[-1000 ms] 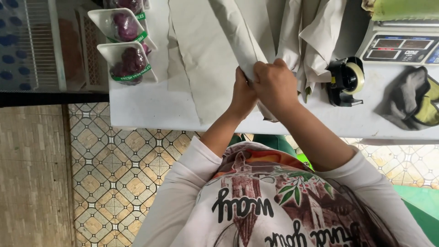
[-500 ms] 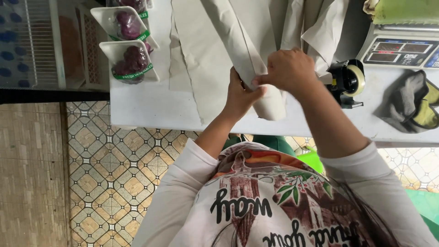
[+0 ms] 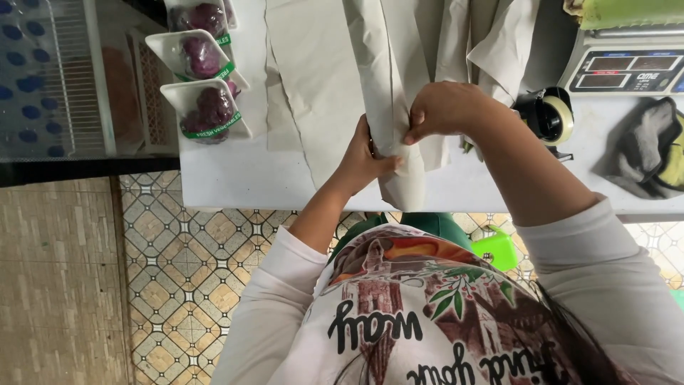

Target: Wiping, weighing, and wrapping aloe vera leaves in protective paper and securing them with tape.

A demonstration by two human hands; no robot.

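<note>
1. A long paper-wrapped bundle (image 3: 390,100) lies on the white table (image 3: 235,178), its long axis running from the far side of the table toward the person; the near end reaches the near edge and tips slightly past it.
2. The left hand (image 3: 363,160) is curled closed around the bundle's left side close to its near end, thumb pressed across the paper.
3. The right hand (image 3: 445,110) is closed on the same bundle from the right, fingertips pinching a fold of the paper just above the left hand. What the paper covers cannot be told.
4. More loose paper sheets (image 3: 313,78) lie flat to the left of the bundle and hang crumpled to its right, crowding the middle of the table.
5. Three white trays of purple vegetables (image 3: 203,107) sit in a row along the left edge, well apart from the hands, with a bare strip of table between them and the paper.
6. A tape dispenser (image 3: 548,114) stands just beside the right wrist, a weighing scale (image 3: 627,68) sits at the far right edge, and a dark cloth (image 3: 645,146) lies near the right near corner.
7. The freest room is the near left corner of the table.
</note>
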